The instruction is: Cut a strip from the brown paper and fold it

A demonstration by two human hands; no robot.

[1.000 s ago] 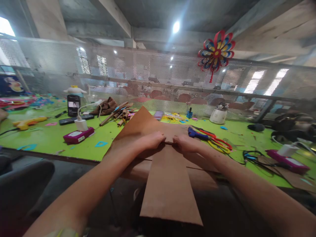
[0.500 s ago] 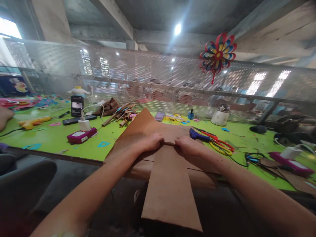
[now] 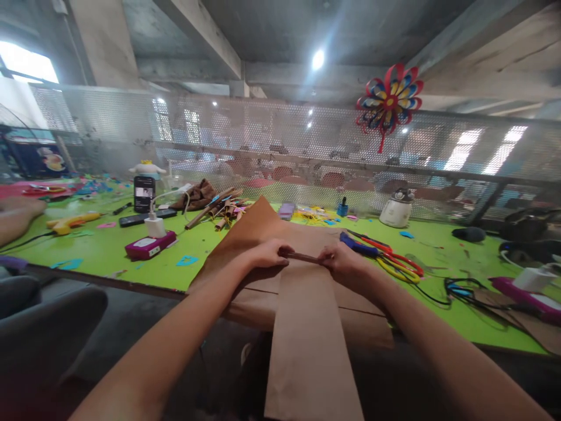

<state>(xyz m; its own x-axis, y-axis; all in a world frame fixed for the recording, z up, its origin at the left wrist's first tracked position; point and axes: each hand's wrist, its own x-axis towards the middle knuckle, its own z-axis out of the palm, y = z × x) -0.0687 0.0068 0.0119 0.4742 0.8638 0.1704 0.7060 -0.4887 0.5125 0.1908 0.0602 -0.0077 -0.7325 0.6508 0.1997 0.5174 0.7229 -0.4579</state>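
A long strip of brown kraft paper [image 3: 311,339] runs from my hands down over the table's front edge. Its far end is curled into a narrow, tight roll [image 3: 304,258]. My left hand [image 3: 270,254] pinches the left end of that roll, and my right hand [image 3: 342,259] pinches the right end between thumb and fingers. Under the strip, larger brown paper sheets [image 3: 245,240] lie on the table, one corner pointing up and away. Beside my right hand rest scissors with red and yellow handles [image 3: 407,266] and a blue tool [image 3: 360,245].
Several brown paper rolls [image 3: 223,207] lie at the back left. A purple power strip [image 3: 149,245], phone [image 3: 144,193] and yellow glue gun [image 3: 72,222] are on the left. Another person's arm [image 3: 17,216] rests at far left. A white jar-like object [image 3: 397,207] stands at the back right.
The roll has lifted slightly off the sheet and shows more between my hands, which are a little farther apart. The view has shifted slightly, and the other person's arm reaches farther in.
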